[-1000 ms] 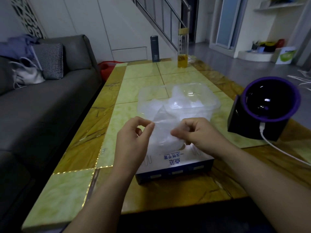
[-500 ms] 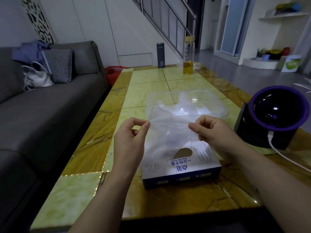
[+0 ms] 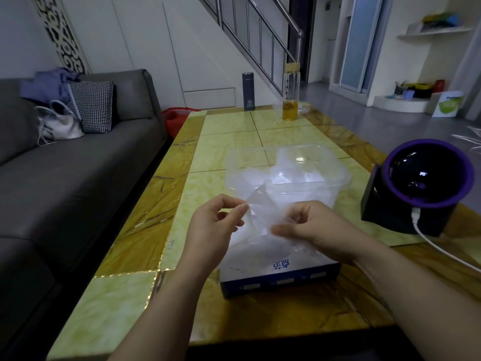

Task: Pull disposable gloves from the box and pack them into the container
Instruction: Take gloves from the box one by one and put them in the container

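1. A blue-sided glove box (image 3: 279, 281) sits at the near edge of the tiled bench (image 3: 140, 230), within easy reach of both forearms.
2. Just above the box, a person's left hand (image 3: 213, 227) pinches one edge of a thin, clear disposable glove (image 3: 263, 217) between thumb and forefinger. The right hand (image 3: 315, 230), fingers curled, grips the opposite side, apparently gathering the film small enough to pack.
3. The clear container (image 3: 231, 165) stands directly behind the box, so a short forward reach should drop the glove in. Crumpled gloves (image 3: 299, 170) already lie inside.
4. Farther off, a purple-rimmed device (image 3: 426, 178) on a white cable stands to the right. A dark flask (image 3: 248, 92) and a glass bottle (image 3: 291, 100) stand at the far end, well apart from the work.
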{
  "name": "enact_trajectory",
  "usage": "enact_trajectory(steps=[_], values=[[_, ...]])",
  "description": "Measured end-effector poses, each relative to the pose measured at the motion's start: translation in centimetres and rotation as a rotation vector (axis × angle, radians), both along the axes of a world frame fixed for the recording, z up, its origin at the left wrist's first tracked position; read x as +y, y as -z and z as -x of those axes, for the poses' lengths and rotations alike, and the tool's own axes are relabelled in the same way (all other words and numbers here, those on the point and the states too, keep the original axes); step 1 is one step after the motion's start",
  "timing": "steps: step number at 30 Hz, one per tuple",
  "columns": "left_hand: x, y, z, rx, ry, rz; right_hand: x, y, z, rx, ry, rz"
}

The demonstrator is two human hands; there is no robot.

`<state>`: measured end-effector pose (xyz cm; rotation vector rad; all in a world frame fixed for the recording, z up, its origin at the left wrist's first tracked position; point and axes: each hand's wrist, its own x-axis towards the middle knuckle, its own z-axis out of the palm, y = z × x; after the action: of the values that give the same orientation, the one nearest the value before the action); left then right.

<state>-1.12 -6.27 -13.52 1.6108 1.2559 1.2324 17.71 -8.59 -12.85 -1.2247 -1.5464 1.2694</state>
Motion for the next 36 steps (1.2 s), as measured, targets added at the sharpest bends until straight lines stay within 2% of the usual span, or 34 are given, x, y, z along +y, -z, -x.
enact_trajectory(steps=[4,6,8,10,13,16,18,21,25,26,29,31,33,36], values=[[0.3,-0.1,0.6,-0.081,-0.06,-0.002,0.5,-0.1,-0.6,0.131,0.131,-0.031],[0.5,-0.4,1.1,-0.23,-0.13,0.009,0.9,-0.2,-1.3,0.246,0.222,-0.038],[0.7,-0.7,1.7,-0.423,-0.226,0.009,0.9,-0.2,-1.9,0.217,0.334,-0.091],[0.8,-1.0,2.3,-0.594,-0.314,-0.019,0.8,0.2,-1.8,-0.134,0.367,-0.2],[1.0,-1.4,2.6,-0.69,-0.363,-0.056,0.4,1.1,-0.3,-0.64,0.096,-0.319],[0.8,-1.4,2.2,-0.692,-0.336,-0.085,0.3,2.3,1.3,-1.001,-0.164,-0.273],[0.7,-1.4,1.9,-0.685,-0.294,-0.094,0.0,2.5,2.1,-1.099,-0.235,-0.234],[0.6,-1.3,1.5,-0.643,-0.234,-0.093,-0.2,2.4,2.9,-1.089,-0.21,-0.283],[0.5,-1.2,1.3,-0.545,-0.212,-0.127,-0.5,0.6,2.5,-1.023,0.002,-0.494],[0.5,-1.2,1.4,-0.515,-0.21,-0.138,-0.6,0.1,2.3,-0.953,0.083,-0.517],[0.0,-1.3,1.2,-0.41,-0.199,-0.185,-0.7,-1.8,1.4,-0.564,0.33,-0.612],[-0.3,-1.6,0.9,-0.306,-0.206,-0.236,-0.7,-4.1,1.4,-0.404,0.393,-0.662],[-0.5,-1.9,0.4,-0.172,-0.215,-0.283,-0.4,-7.2,2.0,-0.438,0.359,-0.636],[0.0,-3.5,-0.1,-0.014,-0.213,-0.342,1.4,-11.6,2.6,-0.685,0.223,-0.534]])
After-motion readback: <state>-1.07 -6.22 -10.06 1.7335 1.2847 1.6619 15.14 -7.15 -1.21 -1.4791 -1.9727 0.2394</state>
